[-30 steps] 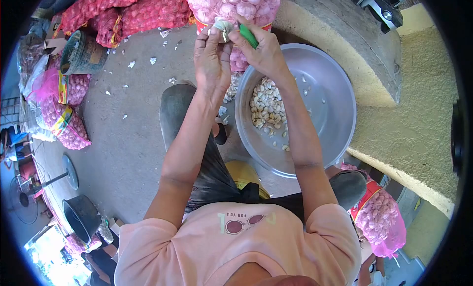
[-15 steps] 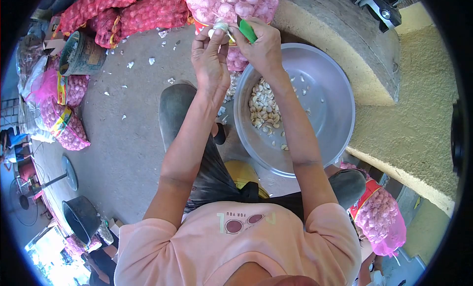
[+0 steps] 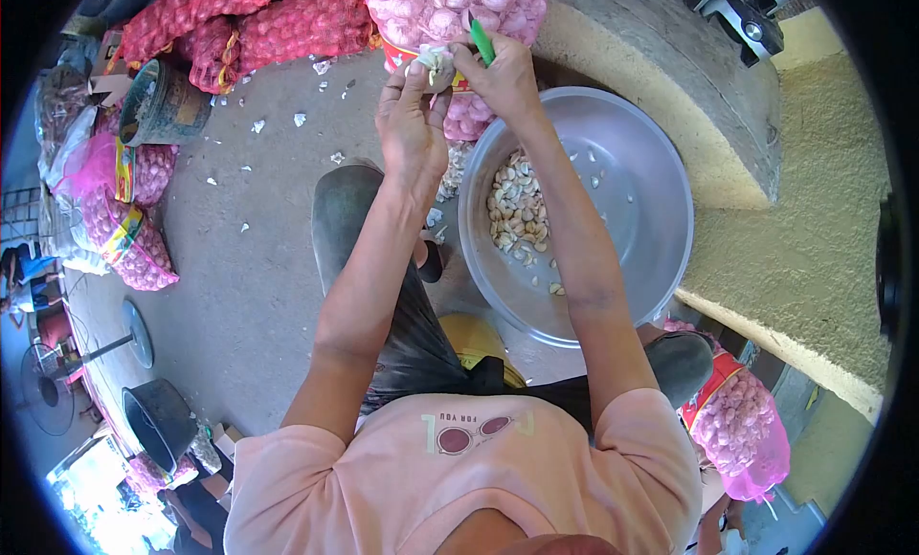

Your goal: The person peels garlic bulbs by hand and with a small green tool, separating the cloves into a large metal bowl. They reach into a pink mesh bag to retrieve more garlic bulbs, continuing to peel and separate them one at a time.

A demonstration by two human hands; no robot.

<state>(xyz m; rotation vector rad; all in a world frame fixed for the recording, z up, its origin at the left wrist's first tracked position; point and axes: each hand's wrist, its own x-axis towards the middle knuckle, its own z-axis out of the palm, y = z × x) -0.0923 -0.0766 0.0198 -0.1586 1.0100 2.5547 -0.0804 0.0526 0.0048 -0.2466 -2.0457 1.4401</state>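
Observation:
My left hand (image 3: 412, 120) holds a partly opened garlic bulb (image 3: 437, 63) between thumb and fingers, its white skin loose and ragged. In my right hand (image 3: 505, 81) is a small knife with a green handle (image 3: 481, 44); its dark blade points up and away from me. The right fingertips touch the garlic's side. Below my right forearm sits a wide grey basin (image 3: 670, 153), with peeled-looking garlic cloves (image 3: 517, 206) heaped at its left side and a few scattered. A pink mesh sack of garlic (image 3: 459, 10) stands just beyond both hands.
Red mesh sacks (image 3: 302, 27) lie at the back left, near a dark bucket (image 3: 163, 110). More garlic sacks (image 3: 139, 239) stand at left and another bag (image 3: 737, 416) at lower right. A fan (image 3: 134, 335) stands left. A concrete ledge (image 3: 670, 57) borders the basin. Skin scraps dot the floor.
The garlic in my left hand has turned and now shows more loose, ragged skin. The right hand has moved slightly, and the knife handle stands more upright.

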